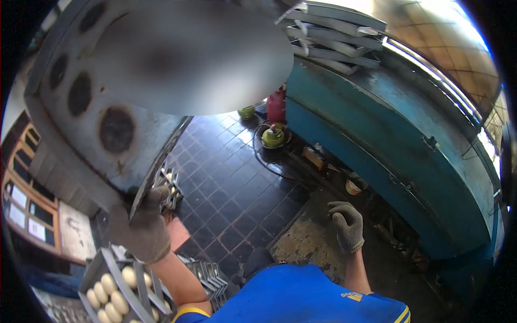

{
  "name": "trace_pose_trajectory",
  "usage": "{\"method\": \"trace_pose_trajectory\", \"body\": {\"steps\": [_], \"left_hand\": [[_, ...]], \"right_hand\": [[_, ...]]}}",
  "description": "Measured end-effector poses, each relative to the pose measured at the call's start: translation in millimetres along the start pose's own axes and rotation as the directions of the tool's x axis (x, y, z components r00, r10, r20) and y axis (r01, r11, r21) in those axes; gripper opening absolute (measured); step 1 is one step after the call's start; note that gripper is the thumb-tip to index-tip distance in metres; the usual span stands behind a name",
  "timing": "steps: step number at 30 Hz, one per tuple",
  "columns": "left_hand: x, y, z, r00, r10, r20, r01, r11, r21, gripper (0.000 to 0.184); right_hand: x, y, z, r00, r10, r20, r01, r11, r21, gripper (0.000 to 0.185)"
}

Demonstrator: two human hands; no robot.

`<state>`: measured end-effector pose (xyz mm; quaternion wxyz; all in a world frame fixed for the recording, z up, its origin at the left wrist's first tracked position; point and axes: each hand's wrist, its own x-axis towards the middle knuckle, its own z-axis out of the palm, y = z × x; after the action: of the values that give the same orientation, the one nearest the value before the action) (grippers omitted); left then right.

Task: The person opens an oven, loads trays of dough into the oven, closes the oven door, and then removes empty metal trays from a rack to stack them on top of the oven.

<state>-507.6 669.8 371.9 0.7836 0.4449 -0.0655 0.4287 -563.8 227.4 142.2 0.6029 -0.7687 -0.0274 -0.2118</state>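
Observation:
My left hand (141, 232), in a grey knit glove, is closed around the lower corner of a large metal sheet (145, 110). The sheet is tilted up at the upper left and carries several dark, round scorch-like marks. A blurred oval hides much of its upper part. My right hand (348, 227), also gloved, hangs in the air in front of my body. Its fingers are loosely bent, the thumb stands apart, and nothing shows in it. Below my left hand are stacked metal trays (116, 269) with pale, oval dough pieces (111, 288).
A long teal metal unit (366, 129) runs along the right, with stacked metal trays (336, 40) on top. A green gas cylinder (273, 138) and a pink one (277, 105) stand on the dark tiled floor (231, 183). A hose (264, 168) curves beside them.

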Motion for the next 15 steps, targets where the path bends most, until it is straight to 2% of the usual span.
{"method": "trace_pose_trajectory", "body": {"steps": [1,2,3,5,6,9,10,11,13,14,15], "left_hand": [[10.7,-24.8,14.3,0.999,-0.054,-0.009,0.054,0.994,0.1,0.081],[29.3,-51.1,19.0,0.967,-0.099,0.236,0.107,0.994,-0.025,0.05],[40.9,-72.1,39.4,0.96,-0.116,0.256,0.13,0.991,-0.038,0.05],[67.3,-121.1,89.7,0.885,-0.172,0.434,0.298,0.923,-0.242,0.042],[77.4,-138.6,122.7,0.895,-0.208,0.396,0.28,0.951,-0.133,0.038],[127.2,-211.9,202.0,0.827,-0.257,0.5,0.378,0.913,-0.155,0.039],[159.2,-253.2,218.5,0.781,-0.235,0.579,0.358,0.927,-0.107,0.046],[195.0,-286.6,245.1,0.719,-0.268,0.641,0.446,0.886,-0.13,0.048],[266.5,-352.9,298.5,0.578,-0.327,0.748,0.614,0.778,-0.134,0.053],[299.3,-380.8,327.3,0.578,-0.208,0.789,0.416,0.907,-0.065,0.052],[317.6,-400.0,350.1,0.56,-0.143,0.816,0.306,0.951,-0.044,0.052]], "right_hand": [[1.6,4.3,-6.5,0.997,-0.001,-0.072,-0.001,1.0,-0.025,0.022],[1.6,8.6,-11.4,0.995,0.005,-0.099,-0.009,0.999,-0.038,0.022],[1.3,12.3,-14.2,0.988,0.026,-0.15,-0.031,0.999,-0.032,0.022],[2.9,26.8,-10.6,0.972,0.047,-0.231,-0.057,0.998,-0.038,0.022],[5.3,32.5,-10.3,0.957,0.078,-0.279,-0.09,0.995,-0.031,0.022],[31.0,43.3,-2.3,0.907,0.122,-0.404,-0.145,0.989,-0.028,0.021],[42.4,44.7,1.6,0.878,0.149,-0.454,-0.173,0.985,-0.013,0.021],[57.2,47.1,4.8,0.869,0.137,-0.476,-0.168,0.986,-0.023,0.021],[101.5,53.3,7.3,0.788,0.23,-0.572,-0.179,0.973,0.143,0.022],[129.6,49.8,4.7,0.779,0.211,-0.59,-0.161,0.977,0.137,0.022],[161.5,39.9,-1.6,0.78,0.133,-0.612,-0.082,0.99,0.111,0.028]]}}
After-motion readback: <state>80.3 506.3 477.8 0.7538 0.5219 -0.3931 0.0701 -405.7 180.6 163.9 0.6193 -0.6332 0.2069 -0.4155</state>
